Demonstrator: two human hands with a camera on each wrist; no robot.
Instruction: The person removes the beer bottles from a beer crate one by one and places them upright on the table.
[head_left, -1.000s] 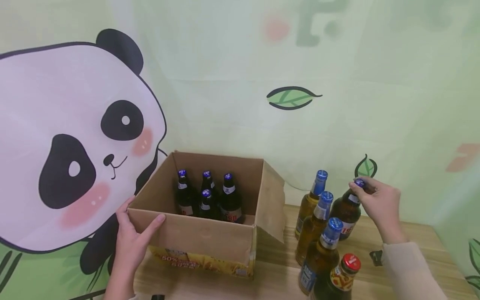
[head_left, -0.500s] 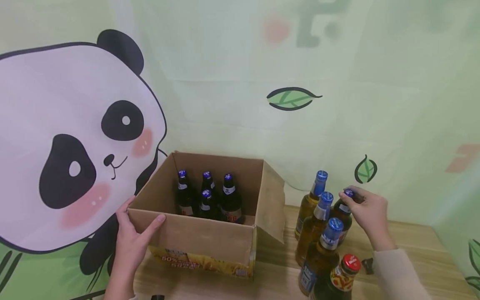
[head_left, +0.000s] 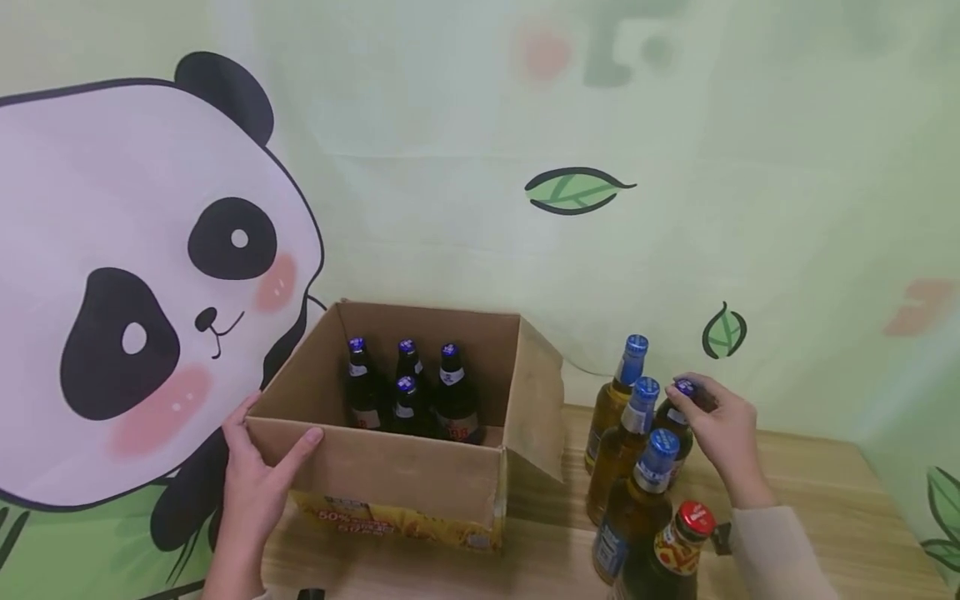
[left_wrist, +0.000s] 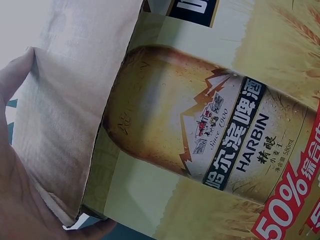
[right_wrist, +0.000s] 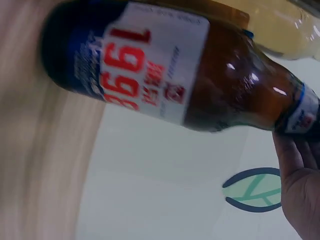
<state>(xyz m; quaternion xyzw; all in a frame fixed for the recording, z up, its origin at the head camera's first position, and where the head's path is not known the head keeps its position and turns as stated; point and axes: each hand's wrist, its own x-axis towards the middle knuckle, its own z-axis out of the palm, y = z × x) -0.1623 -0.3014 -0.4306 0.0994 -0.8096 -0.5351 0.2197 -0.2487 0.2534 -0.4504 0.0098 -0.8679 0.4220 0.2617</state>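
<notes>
My left hand [head_left: 258, 483] grips the front left corner of an open cardboard box [head_left: 405, 458], the thumb over its front flap. Inside the box several dark bottles with purple-blue caps [head_left: 452, 400] stand upright. My right hand [head_left: 723, 425] pinches the neck of a brown beer bottle [right_wrist: 225, 75], just under its cap. A white label with red "1998" shows on it in the right wrist view. In the head view that bottle is partly hidden behind blue-capped bottles [head_left: 630, 479]. I cannot tell whether its base touches the table.
A red-capped bottle [head_left: 675, 550] stands at the table's front, right of the box. The box's right flap [head_left: 538, 400] hangs outward toward the bottles. Behind the wooden table [head_left: 817, 492] hangs a printed panda backdrop [head_left: 420, 225]. A small black object [head_left: 722, 539] lies by my right sleeve.
My right hand has moved left with the beer bottle, closer behind the blue-capped bottles. My left hand keeps its hold on the box. The head view has shifted slightly.
</notes>
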